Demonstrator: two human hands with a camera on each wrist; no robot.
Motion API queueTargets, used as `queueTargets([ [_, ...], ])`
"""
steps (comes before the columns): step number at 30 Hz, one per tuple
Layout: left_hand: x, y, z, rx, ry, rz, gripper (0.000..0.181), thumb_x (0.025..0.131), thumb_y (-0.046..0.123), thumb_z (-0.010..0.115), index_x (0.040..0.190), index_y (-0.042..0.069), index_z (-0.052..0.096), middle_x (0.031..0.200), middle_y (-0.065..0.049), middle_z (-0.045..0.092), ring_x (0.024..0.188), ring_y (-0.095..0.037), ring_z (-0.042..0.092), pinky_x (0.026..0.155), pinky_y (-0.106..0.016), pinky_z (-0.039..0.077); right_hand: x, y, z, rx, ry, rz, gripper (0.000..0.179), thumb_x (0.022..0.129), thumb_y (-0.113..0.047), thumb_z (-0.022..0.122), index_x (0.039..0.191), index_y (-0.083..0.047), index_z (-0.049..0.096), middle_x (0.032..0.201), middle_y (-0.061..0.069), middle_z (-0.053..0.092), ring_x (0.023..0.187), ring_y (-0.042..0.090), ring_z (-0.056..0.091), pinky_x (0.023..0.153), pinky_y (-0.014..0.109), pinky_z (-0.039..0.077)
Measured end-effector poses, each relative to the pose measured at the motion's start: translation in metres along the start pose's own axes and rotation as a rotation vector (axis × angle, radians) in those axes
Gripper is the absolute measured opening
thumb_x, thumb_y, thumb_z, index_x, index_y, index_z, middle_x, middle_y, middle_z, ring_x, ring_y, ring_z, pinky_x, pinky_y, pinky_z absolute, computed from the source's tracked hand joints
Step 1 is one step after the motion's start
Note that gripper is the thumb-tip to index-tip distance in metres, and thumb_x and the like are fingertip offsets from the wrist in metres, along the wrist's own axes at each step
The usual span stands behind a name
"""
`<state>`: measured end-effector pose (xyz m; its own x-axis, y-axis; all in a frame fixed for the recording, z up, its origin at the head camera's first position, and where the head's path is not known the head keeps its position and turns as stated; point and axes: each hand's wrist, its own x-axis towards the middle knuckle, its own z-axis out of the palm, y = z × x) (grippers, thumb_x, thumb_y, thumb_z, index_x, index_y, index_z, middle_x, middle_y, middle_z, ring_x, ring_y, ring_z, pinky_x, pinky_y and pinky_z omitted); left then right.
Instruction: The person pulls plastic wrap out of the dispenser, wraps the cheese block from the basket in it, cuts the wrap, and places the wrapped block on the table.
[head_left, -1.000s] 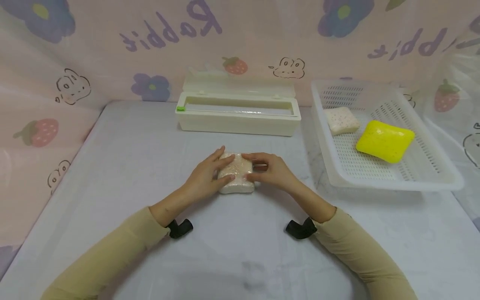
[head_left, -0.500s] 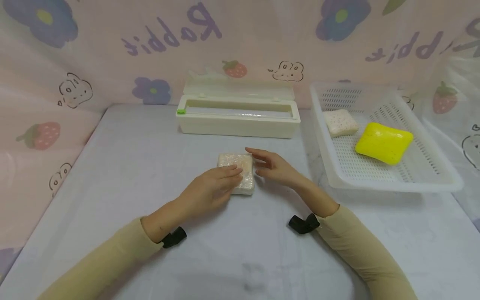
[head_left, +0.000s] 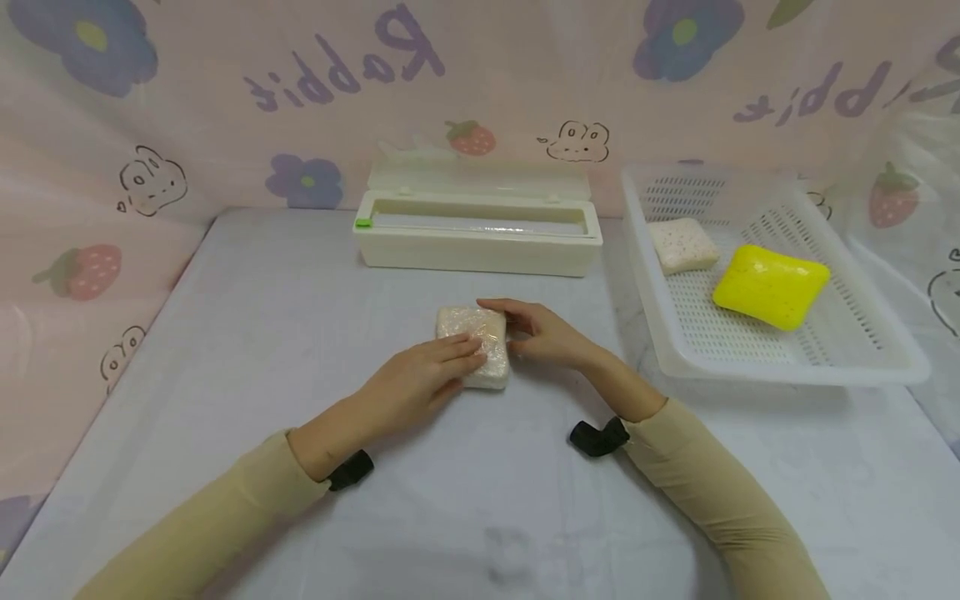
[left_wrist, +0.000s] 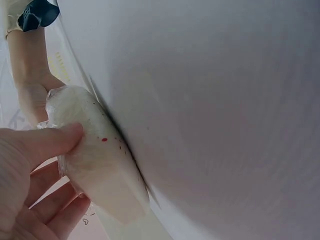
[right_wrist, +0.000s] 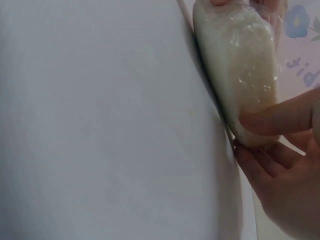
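Observation:
A pale block (head_left: 489,342) wrapped in clear cling film lies on the table, with small red specks on its side in the left wrist view. My left hand (head_left: 408,383) reaches over its left part, fingers fairly straight and resting on the top face. The left thumb (left_wrist: 72,136) presses the film. At the block's right end, my right hand (head_left: 551,337) pinches it, with the right thumb (right_wrist: 260,120) on one side and fingertips at the far corner. The left hand hides the block's near left corner.
Behind the block stands a white cling film dispenser (head_left: 476,254) with its lid raised and a roll inside. To the right, a white perforated basket (head_left: 675,354) holds a speckled pale block (head_left: 684,246) and a yellow block (head_left: 771,286). Printed sheeting (head_left: 487,75) hangs behind.
My left hand shifted from the block's left side toward its near left, fingers now across the top. The right hand moved off the top to the right end, drew back slightly, then returned to it.

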<state>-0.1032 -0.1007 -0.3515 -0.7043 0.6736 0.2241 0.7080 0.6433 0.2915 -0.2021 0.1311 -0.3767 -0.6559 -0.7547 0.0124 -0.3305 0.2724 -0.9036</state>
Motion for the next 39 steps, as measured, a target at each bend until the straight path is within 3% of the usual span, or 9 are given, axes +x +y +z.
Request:
queueTargets([
  [8,-0.001,-0.007,-0.001,-0.211,0.046,-0.079,0.039,0.09,0.005,0.064,0.129,0.006,0.06,0.139,-0.007,0.054,0.132,-0.023,0.048,0.108,-0.04,0.04,-0.005,-0.001,-0.003,0.039,0.024,0.003,0.062,0.081,0.005,0.061,0.14,0.001,0.045,0.142,0.018,0.048,0.124,0.029,0.051,0.106,0.045,0.041],
  [13,0.0,-0.01,-0.003,-0.362,0.154,-0.121,0.038,0.088,0.004,0.066,0.126,0.004,0.062,0.131,-0.01,0.06,0.122,-0.025,0.057,0.101,-0.039,0.047,-0.009,-0.006,-0.003,0.136,0.065,0.077,0.057,0.085,0.0,0.063,0.14,-0.002,0.047,0.142,0.015,0.049,0.125,0.03,0.051,0.102,0.042,0.044],
  [18,0.0,-0.013,-0.005,-0.467,0.28,-0.171,0.035,0.088,0.004,0.066,0.124,0.003,0.064,0.116,-0.011,0.069,0.093,-0.019,0.066,0.083,-0.035,0.055,-0.013,-0.011,-0.003,0.194,0.108,0.11,0.053,0.09,-0.009,0.062,0.14,-0.003,0.047,0.141,0.014,0.05,0.124,0.029,0.053,0.1,0.038,0.046],
  [21,-0.001,-0.014,-0.006,-0.518,0.312,-0.213,0.034,0.092,0.006,0.063,0.125,0.002,0.062,0.117,-0.012,0.068,0.096,-0.018,0.066,0.085,-0.033,0.055,-0.015,-0.014,-0.002,0.198,0.137,0.132,0.051,0.091,-0.015,0.061,0.139,-0.006,0.048,0.138,0.012,0.051,0.121,0.026,0.053,0.098,0.037,0.047],
  [25,-0.001,-0.015,-0.007,-0.581,0.334,-0.252,0.033,0.095,0.005,0.058,0.127,-0.004,0.058,0.123,-0.018,0.064,0.112,-0.028,0.063,0.092,-0.035,0.053,-0.015,-0.016,-0.001,0.262,0.167,0.162,0.047,0.093,-0.02,0.059,0.137,-0.008,0.05,0.134,0.013,0.052,0.114,0.023,0.055,0.094,0.036,0.051],
  [33,0.001,-0.012,-0.005,-0.601,0.358,-0.334,0.032,0.097,0.005,0.053,0.126,-0.009,0.053,0.121,-0.027,0.062,0.111,-0.035,0.063,0.089,-0.038,0.054,-0.014,-0.022,0.005,0.417,0.3,0.215,0.046,0.094,-0.022,0.057,0.132,0.003,0.049,0.116,0.014,0.053,0.104,0.019,0.059,0.09,0.035,0.054],
  [39,0.002,-0.012,-0.005,-0.703,0.365,-0.453,0.042,0.101,0.01,0.045,0.142,0.003,0.039,0.131,-0.024,0.057,0.116,-0.031,0.061,0.092,-0.044,0.052,-0.015,-0.026,0.008,0.387,0.379,0.224,0.048,0.09,-0.015,0.063,0.134,0.001,0.048,0.11,0.011,0.052,0.097,0.016,0.062,0.087,0.033,0.055],
])
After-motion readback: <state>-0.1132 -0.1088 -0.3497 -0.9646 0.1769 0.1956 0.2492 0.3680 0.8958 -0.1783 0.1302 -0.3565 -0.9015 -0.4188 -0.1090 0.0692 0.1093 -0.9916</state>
